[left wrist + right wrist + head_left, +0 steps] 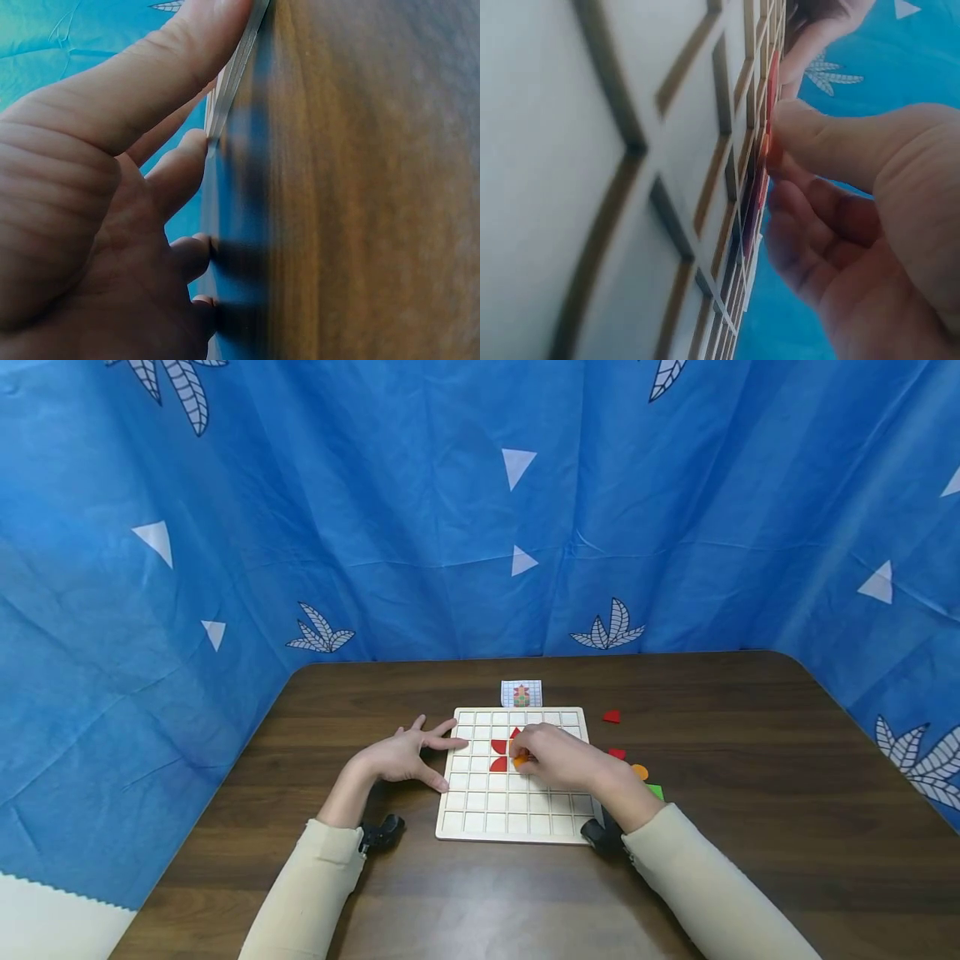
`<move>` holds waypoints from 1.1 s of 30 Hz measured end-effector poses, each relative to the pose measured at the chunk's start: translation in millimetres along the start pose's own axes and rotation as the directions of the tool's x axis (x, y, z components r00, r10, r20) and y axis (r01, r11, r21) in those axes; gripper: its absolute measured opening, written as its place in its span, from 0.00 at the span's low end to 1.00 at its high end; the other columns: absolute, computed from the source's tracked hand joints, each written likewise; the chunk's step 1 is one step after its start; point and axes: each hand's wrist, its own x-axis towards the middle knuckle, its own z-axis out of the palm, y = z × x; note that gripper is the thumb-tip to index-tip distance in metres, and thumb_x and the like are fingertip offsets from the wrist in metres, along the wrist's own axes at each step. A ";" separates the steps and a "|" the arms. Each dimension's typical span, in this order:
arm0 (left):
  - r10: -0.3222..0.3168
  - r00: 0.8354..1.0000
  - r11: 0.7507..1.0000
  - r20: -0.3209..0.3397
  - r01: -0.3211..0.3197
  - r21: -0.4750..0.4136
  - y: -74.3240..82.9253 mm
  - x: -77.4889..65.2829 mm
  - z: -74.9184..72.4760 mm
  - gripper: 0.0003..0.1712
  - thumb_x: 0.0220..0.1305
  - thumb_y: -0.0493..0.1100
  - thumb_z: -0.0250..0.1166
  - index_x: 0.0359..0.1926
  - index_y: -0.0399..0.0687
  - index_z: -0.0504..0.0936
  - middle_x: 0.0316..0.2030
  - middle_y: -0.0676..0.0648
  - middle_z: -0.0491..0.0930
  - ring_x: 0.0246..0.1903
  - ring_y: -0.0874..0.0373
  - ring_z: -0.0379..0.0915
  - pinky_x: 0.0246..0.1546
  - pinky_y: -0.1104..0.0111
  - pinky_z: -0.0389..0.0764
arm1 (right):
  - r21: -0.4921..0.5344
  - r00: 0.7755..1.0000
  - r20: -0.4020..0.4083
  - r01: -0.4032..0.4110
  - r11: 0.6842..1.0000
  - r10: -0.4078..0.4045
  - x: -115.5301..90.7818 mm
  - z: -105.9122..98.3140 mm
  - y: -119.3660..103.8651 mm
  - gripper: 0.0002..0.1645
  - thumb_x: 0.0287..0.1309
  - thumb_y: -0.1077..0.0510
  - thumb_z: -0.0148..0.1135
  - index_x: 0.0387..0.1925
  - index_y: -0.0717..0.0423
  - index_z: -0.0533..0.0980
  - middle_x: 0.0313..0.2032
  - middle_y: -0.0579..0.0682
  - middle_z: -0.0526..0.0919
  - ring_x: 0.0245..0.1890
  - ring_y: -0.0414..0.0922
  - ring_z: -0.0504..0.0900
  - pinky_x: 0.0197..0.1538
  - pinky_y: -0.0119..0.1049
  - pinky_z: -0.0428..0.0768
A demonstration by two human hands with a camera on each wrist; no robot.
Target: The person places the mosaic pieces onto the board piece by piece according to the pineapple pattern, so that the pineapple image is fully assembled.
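Note:
A white grid board (472, 822) with raised cell walls lies on the table. My left hand (402, 755) rests at its left edge, fingers spread, with thumb and fingertips touching the rim. Over the middle of the board, my right hand (558, 756) pinches a small orange piece (520, 762) between thumb and fingers, low against the cells; its full outline is hidden. Left of that hand, two red rounded pieces (498, 765) sit in cells. A red triangular tip (515, 732) shows just above the fingers. The right wrist view shows the thumb (832, 135) close to the grid.
Behind the board lies a small pattern card (521, 693). Right of the board are a red piece (612, 717), another red piece (617, 753), an orange round piece (640, 772) and a green piece (656, 792), partly behind the right forearm. A blue curtain (420, 510) hangs behind the table.

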 end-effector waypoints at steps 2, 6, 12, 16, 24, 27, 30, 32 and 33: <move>0.002 1.000 1.000 -0.001 -0.002 0.000 -0.3 0.5 0.0 0.43 0.53 0.54 0.80 0.71 0.66 0.76 0.83 0.54 0.49 0.81 0.35 0.20 0.73 0.28 0.30 | 0.008 1.000 0.002 -0.008 1.000 0.008 0.2 1.3 -1.9 0.07 0.62 0.63 0.71 0.42 0.55 0.85 0.37 0.44 0.82 0.39 0.43 0.76 0.49 0.40 0.81; -0.005 1.000 1.000 0.001 0.005 0.001 -0.4 0.7 0.0 0.43 0.53 0.54 0.80 0.71 0.66 0.75 0.83 0.55 0.48 0.81 0.36 0.19 0.73 0.28 0.29 | 0.019 0.999 0.010 -0.031 0.999 0.031 0.0 2.2 -3.9 0.08 0.62 0.65 0.71 0.42 0.54 0.85 0.39 0.45 0.83 0.39 0.43 0.77 0.50 0.39 0.82; -0.007 1.000 1.000 0.001 0.007 -0.006 -0.3 -0.1 1.0 0.43 0.52 0.54 0.81 0.71 0.67 0.76 0.83 0.55 0.49 0.82 0.36 0.20 0.74 0.29 0.29 | -0.002 0.999 0.012 -0.030 1.000 0.030 -0.5 3.6 -3.3 0.09 0.62 0.66 0.69 0.42 0.53 0.86 0.40 0.44 0.83 0.40 0.42 0.78 0.51 0.38 0.83; -0.006 1.000 1.000 -0.002 0.006 -0.009 -0.4 0.2 0.8 0.43 0.52 0.54 0.81 0.70 0.67 0.76 0.83 0.55 0.49 0.82 0.36 0.20 0.73 0.29 0.29 | 0.005 0.999 -0.005 -0.048 0.999 0.048 -0.2 3.4 -2.7 0.07 0.62 0.65 0.71 0.40 0.52 0.87 0.37 0.43 0.83 0.38 0.40 0.78 0.49 0.37 0.83; -0.004 1.000 1.000 -0.003 0.004 -0.005 -0.7 0.9 1.3 0.43 0.52 0.54 0.81 0.71 0.68 0.76 0.82 0.56 0.50 0.82 0.37 0.20 0.74 0.30 0.29 | 0.002 0.999 -0.023 -0.036 0.999 0.036 -2.3 2.0 -0.9 0.05 0.63 0.65 0.70 0.37 0.52 0.87 0.35 0.41 0.83 0.35 0.38 0.76 0.46 0.35 0.82; -0.003 1.000 1.000 0.000 0.003 -0.005 -0.2 1.1 1.5 0.43 0.52 0.55 0.81 0.71 0.68 0.76 0.83 0.56 0.49 0.82 0.37 0.20 0.74 0.30 0.29 | 0.004 0.999 -0.024 -0.029 1.000 0.029 -7.3 -0.4 2.0 0.05 0.64 0.64 0.69 0.36 0.51 0.87 0.34 0.41 0.82 0.35 0.39 0.76 0.44 0.35 0.80; -0.002 1.000 1.000 0.001 0.002 -0.003 -0.3 1.2 1.2 0.44 0.52 0.54 0.81 0.71 0.67 0.76 0.83 0.55 0.49 0.82 0.37 0.20 0.74 0.29 0.30 | 0.009 0.999 -0.023 -0.040 0.999 0.041 -15.1 -5.3 5.9 0.04 0.63 0.62 0.70 0.36 0.50 0.87 0.34 0.41 0.82 0.35 0.40 0.75 0.44 0.35 0.80; 0.000 1.000 1.000 0.001 0.000 -0.002 -0.9 1.2 0.9 0.44 0.52 0.54 0.81 0.71 0.66 0.75 0.83 0.55 0.49 0.82 0.36 0.20 0.74 0.29 0.30 | 0.020 0.998 -0.020 -0.065 0.998 0.065 -21.2 -9.6 8.7 0.03 0.63 0.61 0.71 0.36 0.50 0.87 0.35 0.42 0.83 0.36 0.41 0.75 0.44 0.35 0.79; 0.000 1.000 1.000 0.001 0.000 -0.003 -1.3 1.3 0.9 0.44 0.52 0.54 0.81 0.71 0.66 0.76 0.83 0.55 0.49 0.82 0.36 0.20 0.74 0.29 0.29 | 0.027 0.997 -0.019 -0.076 0.997 0.077 -24.7 -11.8 10.4 0.03 0.62 0.61 0.72 0.37 0.50 0.87 0.36 0.42 0.83 0.36 0.42 0.76 0.44 0.35 0.80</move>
